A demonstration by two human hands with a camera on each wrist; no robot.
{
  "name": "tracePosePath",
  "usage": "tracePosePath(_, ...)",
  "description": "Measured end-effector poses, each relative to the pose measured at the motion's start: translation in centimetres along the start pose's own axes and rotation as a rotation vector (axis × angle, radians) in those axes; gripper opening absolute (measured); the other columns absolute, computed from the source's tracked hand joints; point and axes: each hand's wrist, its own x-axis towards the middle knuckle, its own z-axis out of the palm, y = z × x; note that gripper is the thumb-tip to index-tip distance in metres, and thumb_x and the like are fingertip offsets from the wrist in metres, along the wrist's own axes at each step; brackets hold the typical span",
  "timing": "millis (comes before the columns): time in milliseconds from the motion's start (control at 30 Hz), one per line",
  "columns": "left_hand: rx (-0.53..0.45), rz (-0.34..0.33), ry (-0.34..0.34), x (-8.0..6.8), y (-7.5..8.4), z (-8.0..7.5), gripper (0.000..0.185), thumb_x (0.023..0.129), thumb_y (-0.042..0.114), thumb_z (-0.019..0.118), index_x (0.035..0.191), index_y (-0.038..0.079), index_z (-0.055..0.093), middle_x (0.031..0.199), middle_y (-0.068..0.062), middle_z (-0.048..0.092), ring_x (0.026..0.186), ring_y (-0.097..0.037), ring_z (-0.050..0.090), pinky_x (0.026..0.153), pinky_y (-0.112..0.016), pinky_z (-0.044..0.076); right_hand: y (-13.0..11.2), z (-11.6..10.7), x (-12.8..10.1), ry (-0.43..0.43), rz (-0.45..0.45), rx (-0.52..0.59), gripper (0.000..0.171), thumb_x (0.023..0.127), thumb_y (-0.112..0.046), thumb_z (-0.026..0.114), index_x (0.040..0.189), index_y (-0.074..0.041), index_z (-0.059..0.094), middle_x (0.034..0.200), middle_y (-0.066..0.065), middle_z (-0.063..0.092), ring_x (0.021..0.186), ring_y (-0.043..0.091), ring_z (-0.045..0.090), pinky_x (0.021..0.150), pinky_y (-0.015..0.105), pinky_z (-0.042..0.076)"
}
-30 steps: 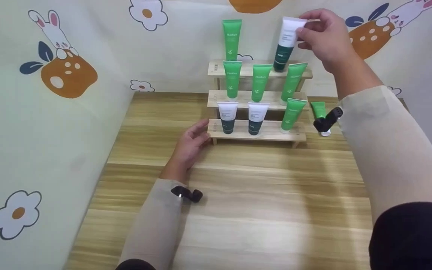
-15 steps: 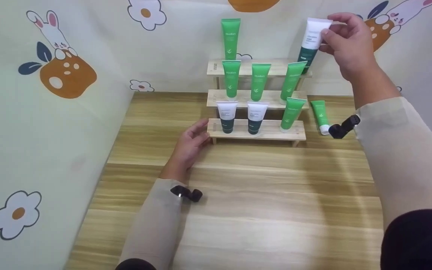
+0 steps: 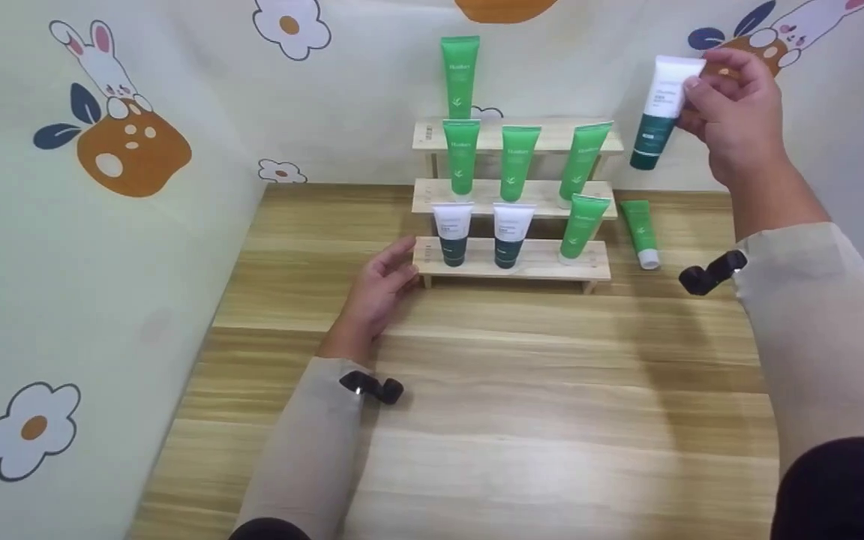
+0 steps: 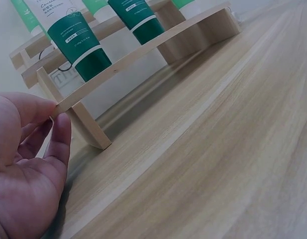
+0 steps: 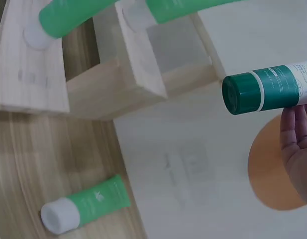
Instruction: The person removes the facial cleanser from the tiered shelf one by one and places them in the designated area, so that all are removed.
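My right hand (image 3: 743,120) pinches a white and dark green squeeze tube (image 3: 658,124) near its white flat end. The tube hangs in the air right of the rack, its dark green cap (image 5: 241,93) pointing down. My left hand (image 3: 379,292) is at the left end of the lowest shelf of a three-tier wooden display rack (image 3: 537,271). In the left wrist view, fingers and thumb of the left hand (image 4: 31,159) pinch the shelf's corner. Two white and green tubes (image 3: 453,234) and one green tube (image 3: 584,227) stand on that shelf.
Three green tubes (image 3: 515,163) stand on the middle shelf. On the top shelf, one green tube (image 3: 460,77) stands at the left. Another green tube (image 3: 640,231) lies on the wood-grain table (image 3: 522,405) right of the rack. A patterned backdrop (image 3: 357,97) rises behind.
My right hand has carried the white and green tube off the right part of the top shelf, rightward and slightly lower. My left hand has stayed at the rack.
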Motion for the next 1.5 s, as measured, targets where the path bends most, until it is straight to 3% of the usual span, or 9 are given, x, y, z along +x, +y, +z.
tracePosePath(267,0.003,-0.017,0.002,0.1,0.1,-0.1,0.049,0.093,0.004,0.063,0.139,0.022,0.057,0.150,0.002,0.048,0.128,-0.020,0.055,0.106,-0.034,0.050,1.8,-3.5,0.1,0.077,0.091,0.011,0.062,0.077,-0.019,0.083,0.131,-0.026,0.055,0.133,0.002,0.057,0.124,0.024,0.060,0.092,0.032,0.058)
tracePosePath(633,0.007,-0.003,0.011,-0.1,-0.1,-0.1,0.050,0.092,0.003,0.063,0.139,0.020,0.056,0.152,0.004,0.045,0.129,-0.019,0.054,0.105,-0.034,0.050,6.1,-8.4,-0.5,0.156,0.224,0.028,0.068,0.078,-0.023,0.083,0.137,-0.031,0.052,0.138,0.000,0.057,0.129,0.022,0.054,0.103,0.033,0.053)
tracePosePath(900,-0.031,-0.008,0.008,0.2,-0.1,0.0,0.050,0.093,0.000,0.061,0.140,0.016,0.055,0.151,0.000,0.046,0.123,-0.019,0.057,0.100,-0.029,0.053,9.3,-11.1,-1.4,0.177,0.270,0.098,0.063,0.083,-0.016,0.079,0.139,-0.029,0.053,0.138,-0.001,0.050,0.123,0.021,0.054,0.090,0.030,0.056)
tracePosePath(1100,-0.057,-0.008,-0.006,0.2,-0.1,0.1,0.051,0.093,-0.002,0.059,0.142,0.013,0.053,0.149,-0.003,0.047,0.122,-0.019,0.057,0.101,-0.030,0.052,11.1,-12.6,-2.0,0.173,0.315,0.125,0.064,0.083,-0.017,0.079,0.140,-0.031,0.053,0.142,-0.004,0.045,0.131,0.021,0.048,0.100,0.031,0.049)
tracePosePath(1333,-0.051,-0.011,-0.007,0.1,-0.2,0.0,0.050,0.093,-0.001,0.060,0.140,0.015,0.054,0.151,0.000,0.046,0.129,-0.020,0.055,0.107,-0.033,0.049,11.9,-13.3,-1.7,0.195,0.363,0.099,0.066,0.082,-0.023,0.079,0.141,-0.034,0.052,0.149,-0.011,0.040,0.137,0.015,0.040,0.121,0.030,0.031)
tracePosePath(1500,-0.031,-0.008,-0.010,0.1,-0.2,-0.1,0.050,0.093,0.000,0.060,0.140,0.016,0.055,0.153,0.001,0.044,0.131,-0.021,0.054,0.108,-0.034,0.049,12.2,-13.3,-1.5,0.225,0.355,0.087,0.066,0.082,-0.019,0.079,0.141,-0.029,0.052,0.145,-0.010,0.044,0.134,0.012,0.041,0.119,0.026,0.033)
